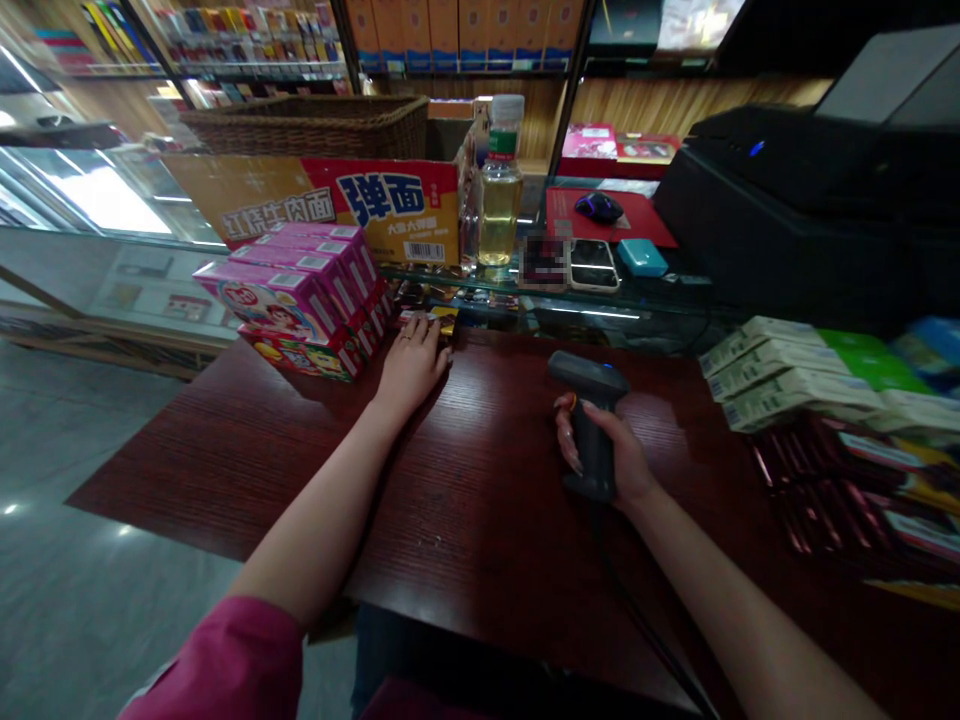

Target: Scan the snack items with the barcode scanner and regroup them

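My right hand (604,450) is wrapped round the grip of a dark barcode scanner (589,395), held upright above the dark wooden counter (487,500). My left hand (412,365) lies flat on the counter with its fingers stretched out. Its fingertips touch a small yellow-and-dark packet (442,318) at the counter's far edge. A stack of pink and red boxes (300,295) stands just left of that hand.
A cardboard noodle carton (360,205), a bottle of yellow liquid (500,190), a phone (592,265) and a teal case (642,257) sit on the glass shelf behind. A black register (795,200) stands at the right. Green-white and dark cartons (795,380) crowd the counter's right side.
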